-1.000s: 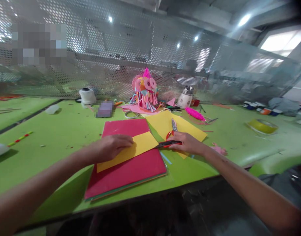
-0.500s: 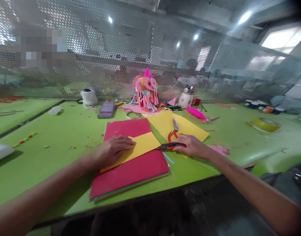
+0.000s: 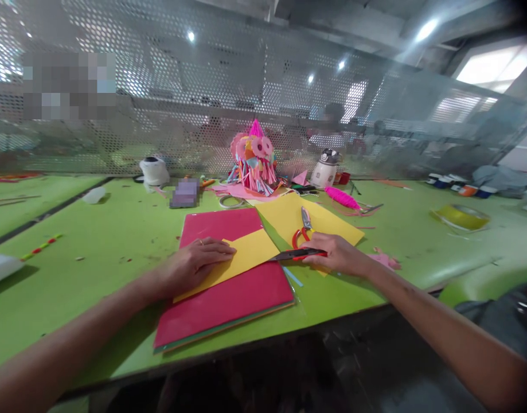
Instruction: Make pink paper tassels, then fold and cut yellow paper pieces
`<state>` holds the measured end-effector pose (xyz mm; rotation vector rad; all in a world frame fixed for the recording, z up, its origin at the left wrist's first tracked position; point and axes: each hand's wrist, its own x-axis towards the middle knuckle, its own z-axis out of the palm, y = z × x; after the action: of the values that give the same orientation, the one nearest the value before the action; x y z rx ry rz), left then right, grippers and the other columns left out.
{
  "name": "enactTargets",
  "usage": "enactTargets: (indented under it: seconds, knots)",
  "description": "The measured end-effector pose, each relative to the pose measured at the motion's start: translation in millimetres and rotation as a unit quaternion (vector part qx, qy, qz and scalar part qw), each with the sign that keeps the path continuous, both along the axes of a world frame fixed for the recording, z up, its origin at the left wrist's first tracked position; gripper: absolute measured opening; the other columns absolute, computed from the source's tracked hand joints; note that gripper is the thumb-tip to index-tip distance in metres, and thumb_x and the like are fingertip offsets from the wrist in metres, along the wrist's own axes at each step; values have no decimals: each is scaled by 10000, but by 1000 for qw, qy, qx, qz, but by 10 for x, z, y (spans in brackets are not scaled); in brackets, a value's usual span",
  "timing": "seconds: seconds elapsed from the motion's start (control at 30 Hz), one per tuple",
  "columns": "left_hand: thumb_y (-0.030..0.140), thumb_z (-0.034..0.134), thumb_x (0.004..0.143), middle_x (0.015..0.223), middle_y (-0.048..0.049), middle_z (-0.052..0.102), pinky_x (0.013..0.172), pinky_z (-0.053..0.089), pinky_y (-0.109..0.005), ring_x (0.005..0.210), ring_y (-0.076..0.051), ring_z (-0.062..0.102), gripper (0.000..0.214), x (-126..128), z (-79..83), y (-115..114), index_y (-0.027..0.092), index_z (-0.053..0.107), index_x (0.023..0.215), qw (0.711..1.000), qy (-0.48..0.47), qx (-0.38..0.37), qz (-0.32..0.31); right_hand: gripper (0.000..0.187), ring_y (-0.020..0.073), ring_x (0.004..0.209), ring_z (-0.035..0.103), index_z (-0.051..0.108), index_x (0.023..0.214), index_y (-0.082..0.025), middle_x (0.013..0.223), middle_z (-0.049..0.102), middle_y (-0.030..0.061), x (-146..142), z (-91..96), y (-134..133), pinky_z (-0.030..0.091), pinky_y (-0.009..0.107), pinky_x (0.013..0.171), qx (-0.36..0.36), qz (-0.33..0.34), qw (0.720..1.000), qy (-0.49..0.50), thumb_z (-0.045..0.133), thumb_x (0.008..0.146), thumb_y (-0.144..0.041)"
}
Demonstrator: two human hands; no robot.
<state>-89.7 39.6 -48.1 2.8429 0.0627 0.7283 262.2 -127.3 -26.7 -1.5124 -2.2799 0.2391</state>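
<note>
My left hand (image 3: 200, 264) lies flat with fingers stretched out on a piece of yellow paper (image 3: 254, 249), pressing it onto a red sheet (image 3: 229, 307) that tops a stack of coloured paper in a clear sleeve. My right hand (image 3: 332, 255) grips scissors (image 3: 294, 254) with dark blades and red handles. Their blade tips meet the right end of the yellow piece; whether they are open I cannot tell. Behind my right hand, a second tool with silver jaws and a red-and-yellow handle (image 3: 305, 221) rests on a larger yellow sheet (image 3: 332, 221).
Farther back stand a pink fringed paper craft (image 3: 253, 155), a white bottle (image 3: 326, 169) and a tape roll (image 3: 231, 201). A pink spindle-shaped bundle (image 3: 342, 198) lies right of them. Yellow tape (image 3: 460, 218) sits at the right. A perforated metal screen (image 3: 181, 115) borders the green table (image 3: 117, 241).
The view has shifted very slightly. Both hands, the scissors and the yellow piece keep nearly the same places.
</note>
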Motion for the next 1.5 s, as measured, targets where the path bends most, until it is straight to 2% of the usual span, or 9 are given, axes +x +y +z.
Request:
enactTargets:
  seconds: [0.27, 0.47, 0.67, 0.83, 0.93, 1.07, 1.27, 1.5]
  knots:
    - [114, 478, 924, 1194, -87, 692, 992, 505, -396, 1156, -213, 608, 338, -15, 15, -14, 214, 675, 1179, 1000, 16, -9, 20, 354, 177, 763, 583, 690, 1095, -206, 849, 595, 49, 2, -10, -75, 426, 275, 688, 3, -26, 999, -18, 523, 936, -474]
    - [119, 468, 925, 1165, -84, 706, 969, 520, -384, 1131, -210, 622, 338, 4, 22, -26, 221, 685, 1163, 1000, -2, -5, 12, 353, 194, 813, 610, 672, 1120, -191, 918, 638, 73, -53, -58, -82, 446, 286, 719, 42, -52, 998, -19, 535, 934, -457]
    - [125, 471, 929, 1205, -80, 688, 1008, 494, -404, 1169, -216, 598, 346, -11, -10, -20, 230, 671, 1191, 999, 11, -18, 25, 340, 193, 837, 612, 674, 1116, -194, 954, 660, 76, -120, -101, 57, 454, 291, 732, 46, -19, 999, -8, 547, 930, -449]
    - [147, 478, 935, 1203, -90, 688, 1012, 493, -410, 1161, -215, 606, 337, -8, -34, 0, 234, 668, 1199, 999, 1, -33, 10, 335, 197, 862, 617, 681, 1093, -189, 961, 675, 82, -100, -62, 23, 457, 297, 752, 29, -16, 999, -9, 528, 942, -445]
    - [138, 470, 935, 1212, -93, 683, 1011, 493, -418, 1169, -217, 600, 342, -7, -38, 7, 227, 665, 1201, 999, 1, -31, 8, 333, 197, 834, 618, 678, 1098, -196, 954, 663, 81, -97, -33, -43, 460, 298, 733, 29, -39, 999, -22, 531, 939, -450]
    - [134, 478, 932, 1213, -95, 682, 1006, 495, -409, 1169, -218, 600, 342, -8, -31, 5, 231, 665, 1201, 999, 2, -32, 7, 369, 193, 769, 606, 654, 1139, -190, 923, 629, 86, -152, -29, -151, 457, 298, 688, 72, -81, 993, -56, 523, 936, -468]
    - [143, 491, 929, 1205, -88, 686, 1012, 488, -411, 1161, -217, 603, 335, -13, -38, -4, 238, 668, 1198, 999, 3, -35, 21, 402, 216, 778, 605, 654, 1125, -180, 875, 594, 87, -259, -45, -289, 452, 302, 655, 109, -133, 978, -120, 515, 928, -501]
    - [161, 465, 938, 1199, -93, 686, 985, 501, -390, 1130, -217, 613, 324, -3, -35, -53, 221, 673, 1180, 1000, -14, -11, 25, 394, 196, 760, 593, 650, 1124, -182, 877, 590, 77, -268, 9, -250, 434, 290, 636, 119, -133, 975, -132, 491, 944, -494]
